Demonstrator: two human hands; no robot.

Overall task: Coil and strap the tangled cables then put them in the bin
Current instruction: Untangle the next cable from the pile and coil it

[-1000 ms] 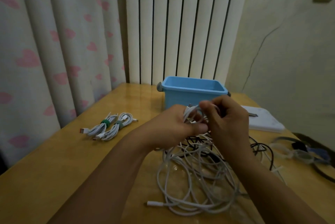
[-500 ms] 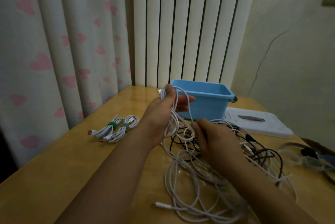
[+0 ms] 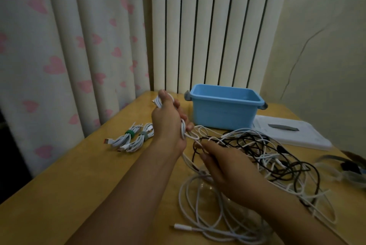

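White cable loops fill the near part of the wooden table, and the closest loops run under your right forearm, so you cannot follow where they end. One white plug lies free at the near edge of the tangled cables. The pile mixes white and black cords that cross each other many times; which cord belongs to which plug is hard to make out.

Your right hand lies on the pile with fingers reaching forward toward a white loop. Its fingertips are partly hidden in the cords, so I cannot tell if it pinches anything.

Your left hand is raised above the table and its fingers are curled around a bunch of white cable, whose end sticks out near the thumb.

Further left lie two coiled cables, one with a green strap and one with a grey strap.

Behind the pile stands the blue bin, just beside a white board. At the right edge some clear and dark objects are cut off and blurred.
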